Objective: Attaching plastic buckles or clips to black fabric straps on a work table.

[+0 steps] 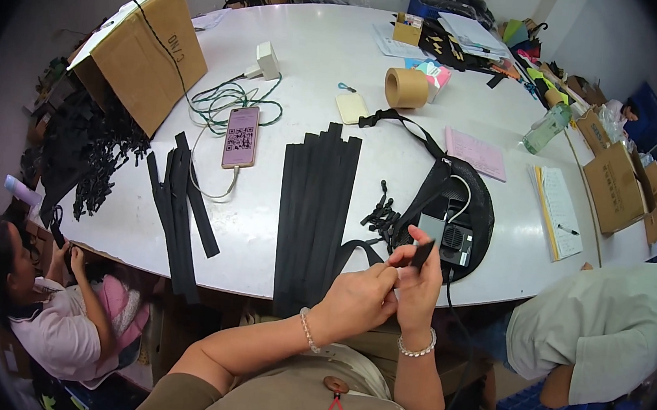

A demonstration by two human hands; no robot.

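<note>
My right hand (pixel 418 293) is raised at the table's near edge, its fingers closed on the end of a flat black strip (pixel 423 254). My left hand (pixel 359 299) is closed and meets it at the fingertips; what it pinches is hidden. Just left of the hands lies a row of long flat black strips (pixel 314 204), side by side, with uneven far ends. Small black cord pieces (pixel 380 214) form a little heap beyond my hands. Behind my right hand sits a black mesh pouch (pixel 476 211) holding a dark device with a cable.
Further left are more black strips (pixel 178 206), a charging phone (pixel 241 137) and a cardboard box (pixel 141 60). A tape roll (pixel 406 88), bottle (pixel 547 128) and notebook (pixel 556 211) stand or lie right. One person (pixel 65 314) sits at left, another (pixel 597 334) at right.
</note>
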